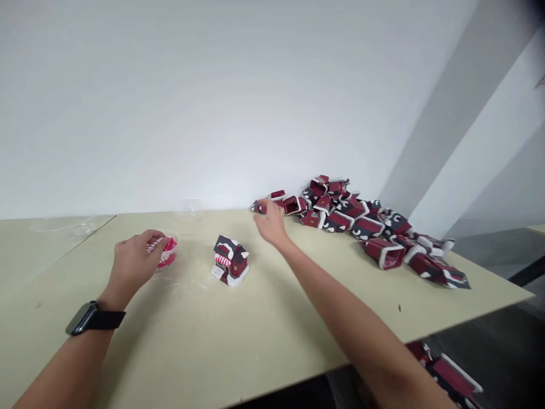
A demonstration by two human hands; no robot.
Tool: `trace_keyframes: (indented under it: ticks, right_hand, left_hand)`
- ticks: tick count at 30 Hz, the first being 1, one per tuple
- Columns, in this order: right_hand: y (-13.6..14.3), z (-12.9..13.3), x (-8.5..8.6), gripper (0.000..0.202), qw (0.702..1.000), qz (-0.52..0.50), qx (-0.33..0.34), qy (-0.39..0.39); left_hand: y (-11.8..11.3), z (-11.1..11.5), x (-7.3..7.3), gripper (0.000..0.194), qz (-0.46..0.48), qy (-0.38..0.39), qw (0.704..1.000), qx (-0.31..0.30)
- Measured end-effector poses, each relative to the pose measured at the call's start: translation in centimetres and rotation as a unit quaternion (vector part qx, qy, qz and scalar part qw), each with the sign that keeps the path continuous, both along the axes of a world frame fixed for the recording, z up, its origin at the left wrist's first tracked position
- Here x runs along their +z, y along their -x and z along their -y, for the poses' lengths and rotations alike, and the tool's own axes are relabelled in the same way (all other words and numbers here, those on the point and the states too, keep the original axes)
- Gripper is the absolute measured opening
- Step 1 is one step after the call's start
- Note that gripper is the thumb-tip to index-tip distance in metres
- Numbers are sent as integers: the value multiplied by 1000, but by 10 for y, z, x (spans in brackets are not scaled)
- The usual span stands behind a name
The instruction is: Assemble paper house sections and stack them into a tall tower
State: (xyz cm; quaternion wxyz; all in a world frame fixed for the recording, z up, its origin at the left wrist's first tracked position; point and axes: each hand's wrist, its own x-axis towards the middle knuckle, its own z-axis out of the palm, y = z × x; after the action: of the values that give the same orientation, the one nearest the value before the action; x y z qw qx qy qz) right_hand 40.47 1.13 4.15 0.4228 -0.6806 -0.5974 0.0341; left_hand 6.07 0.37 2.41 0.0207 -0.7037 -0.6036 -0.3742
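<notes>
A small toy house (pixel 231 261) with a dark snow-patched roof, red walls and a striped awning stands upright on the table between my hands. My left hand (pixel 138 255), with a watch on its wrist, has its fingers closed at a clear round container (pixel 168 258) of red-and-white striped pieces. Farther back on the right, my right hand (pixel 271 222) reaches to the left end of a pile of similar red houses (pixel 336 213). Its fingers are apart, beside a small dark-roofed house (pixel 258 207); whether it touches that house cannot be made out.
The pale yellow table (pixel 191 352) meets a white wall at the back. Clear plastic pieces (pixel 80 229) lie at the back left. More red houses (pixel 453 375) are below the table's right front edge. A small dark speck lies at the right.
</notes>
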Motion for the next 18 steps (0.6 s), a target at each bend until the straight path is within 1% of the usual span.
trace_keyframes:
  ticks: [3,5,7,9,11,14,16,18]
  right_hand:
    - [-54,-55,18,56,998,26,-54,30]
    - [-86,-88,26,59,994,42,-84,53]
    - [-113,-116,29,61,989,58,-110,85]
    - [-134,-139,28,61,981,66,-135,125]
    - [-149,-158,25,62,972,67,-144,171]
    - [-157,-175,16,50,963,74,-120,228]
    - [-155,-179,11,40,960,82,-104,248]
    - [-149,-175,6,36,960,88,-94,249]
  left_hand:
    - [1,1,-2,32,-20,-53,998,11]
    - [3,-1,-6,34,-27,-66,997,22]
    - [6,-3,-11,33,-30,-57,998,27]
    - [10,-5,-16,31,-31,-48,998,25]
    - [12,-6,-21,29,-33,-50,998,24]
    - [14,-8,-25,28,-38,-56,997,30]
    - [14,-8,-26,28,-41,-52,997,33]
    - [14,-8,-26,28,-42,-47,997,33]
